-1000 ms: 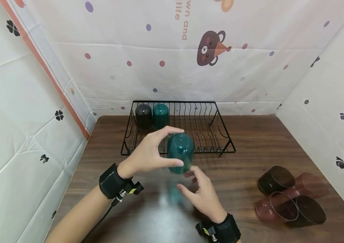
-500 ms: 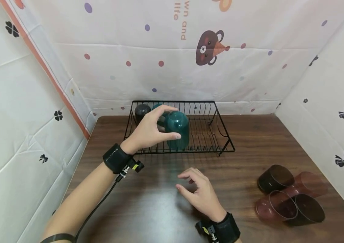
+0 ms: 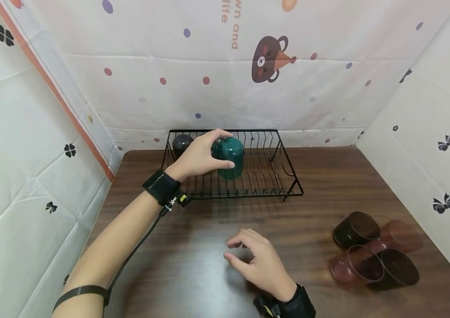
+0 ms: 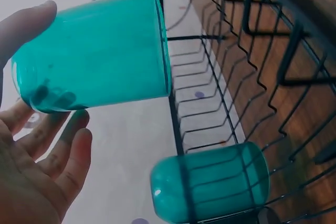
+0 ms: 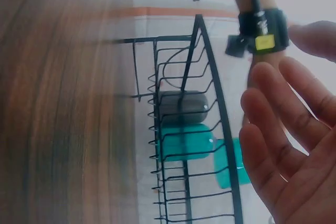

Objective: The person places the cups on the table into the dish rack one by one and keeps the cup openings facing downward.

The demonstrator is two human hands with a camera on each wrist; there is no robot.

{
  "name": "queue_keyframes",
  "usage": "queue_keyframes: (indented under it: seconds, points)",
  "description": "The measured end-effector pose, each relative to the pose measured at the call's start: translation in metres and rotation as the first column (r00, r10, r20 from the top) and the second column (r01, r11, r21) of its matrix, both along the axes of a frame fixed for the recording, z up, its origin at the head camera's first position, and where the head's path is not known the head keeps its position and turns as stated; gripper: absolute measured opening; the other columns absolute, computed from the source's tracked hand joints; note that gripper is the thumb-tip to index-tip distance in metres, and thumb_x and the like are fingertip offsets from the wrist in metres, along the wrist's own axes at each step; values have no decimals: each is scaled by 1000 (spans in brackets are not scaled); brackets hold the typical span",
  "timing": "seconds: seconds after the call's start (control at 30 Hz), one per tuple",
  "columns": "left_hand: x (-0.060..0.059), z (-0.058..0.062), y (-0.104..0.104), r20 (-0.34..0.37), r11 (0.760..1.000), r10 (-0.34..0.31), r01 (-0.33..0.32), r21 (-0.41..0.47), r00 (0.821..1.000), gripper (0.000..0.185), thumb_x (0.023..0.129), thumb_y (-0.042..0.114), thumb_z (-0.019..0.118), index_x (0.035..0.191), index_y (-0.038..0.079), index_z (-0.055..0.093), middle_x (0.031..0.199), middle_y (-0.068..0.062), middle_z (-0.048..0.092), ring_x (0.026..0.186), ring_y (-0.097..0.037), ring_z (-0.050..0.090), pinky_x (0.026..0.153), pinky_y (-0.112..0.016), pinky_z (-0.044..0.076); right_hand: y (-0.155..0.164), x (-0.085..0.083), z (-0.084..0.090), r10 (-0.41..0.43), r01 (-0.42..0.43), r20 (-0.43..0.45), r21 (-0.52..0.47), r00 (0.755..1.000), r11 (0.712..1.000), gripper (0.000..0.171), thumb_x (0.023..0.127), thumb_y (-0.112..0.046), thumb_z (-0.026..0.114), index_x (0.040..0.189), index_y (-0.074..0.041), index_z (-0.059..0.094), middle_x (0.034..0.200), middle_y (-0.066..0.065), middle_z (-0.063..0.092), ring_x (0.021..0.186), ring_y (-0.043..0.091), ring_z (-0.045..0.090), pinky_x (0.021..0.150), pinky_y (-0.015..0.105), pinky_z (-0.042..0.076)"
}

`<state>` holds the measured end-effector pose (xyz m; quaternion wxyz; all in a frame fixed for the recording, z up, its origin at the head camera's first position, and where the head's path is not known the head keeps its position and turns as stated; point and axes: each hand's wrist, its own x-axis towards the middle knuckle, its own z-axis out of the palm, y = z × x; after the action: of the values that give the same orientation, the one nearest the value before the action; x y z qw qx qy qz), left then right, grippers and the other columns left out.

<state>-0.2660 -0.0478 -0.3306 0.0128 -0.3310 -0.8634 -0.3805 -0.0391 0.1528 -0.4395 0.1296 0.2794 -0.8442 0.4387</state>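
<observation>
The left hand (image 3: 198,155) grips a teal cup (image 3: 230,157), seemingly above the rack (image 3: 284,170); the right hand (image 3: 257,260) hovers loosely open, empty.

Wooden table (image 3: 312,185): rack (image 3: 280,176), cups (image 3: 372,251).

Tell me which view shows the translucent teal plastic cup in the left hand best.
The left wrist view: the translucent teal plastic cup fills the frame, with the left hand and its grip clear. The head view shows that cup small, upside down over the black wire dish rack. The right wrist view shows only a blurred sliver beyond the rack.
</observation>
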Motion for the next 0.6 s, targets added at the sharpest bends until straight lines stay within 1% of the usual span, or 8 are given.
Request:
queue_keyframes:
  seconds: [0.07,0.13,0.23,0.33,0.4,0.47,0.57,0.6]
  points:
    - [-6,-1,2,8,1000,-5,5,-19,1000,75,82,50,82,146,36,47,138,1,57,126,-19,55,96,-44,55,2,6,1,14,-15,-20,-8,1000,1000,24,95,-22,73,115,-33,64,109,-16,67,95,1,60,81,25,53]
    - [-11,0,4,8,999,-14,15,-30,1000,76,82,48,83,147,32,48,139,-1,57,126,-21,56,96,-44,56,7,12,1,12,-13,-39,-20,999,1000,26,94,-18,75,115,-30,65,108,-14,68,95,1,61,81,24,53]
    - [-19,0,10,0,998,-18,18,-58,1000,76,82,46,83,148,27,49,137,-2,57,127,-23,55,96,-45,55,17,19,1,-35,33,-52,-38,998,999,26,91,-15,78,109,-29,66,102,-12,69,88,1,62,74,23,53]
    - [-25,-1,14,-28,993,2,-5,-120,1000,77,82,47,83,147,27,49,135,-2,59,125,-25,53,96,-46,54,30,26,-1,-92,91,-35,-44,995,995,27,89,-13,80,106,-30,67,97,-10,70,87,3,63,71,25,55]
    - [-29,-3,16,-54,986,19,-28,-165,998,76,82,49,82,147,28,49,134,-1,60,123,-25,51,100,-49,49,38,29,-3,-129,127,-38,-50,991,991,28,87,-10,81,105,-28,68,96,-9,70,86,6,64,71,26,55]
    - [-32,-5,18,-75,980,34,-48,-192,997,76,82,50,82,147,30,49,134,-1,61,123,-26,50,103,-52,43,47,32,-6,-165,161,-57,-64,985,985,31,84,-5,82,104,-25,69,94,-7,71,85,8,65,73,25,55]
    - [-36,-5,21,-94,976,44,-62,-208,995,75,82,51,81,147,29,50,134,-1,62,123,-27,50,106,-57,33,59,35,-7,-219,211,-101,-87,970,974,36,79,2,83,104,-22,70,92,-5,71,84,9,65,75,21,53]
    - [-38,-5,22,-100,975,45,-66,-212,994,75,82,51,81,147,29,50,135,-1,62,124,-28,50,107,-57,32,63,37,-7,-240,230,-112,-90,964,969,38,78,3,83,104,-22,70,92,-5,71,83,8,65,75,19,52]
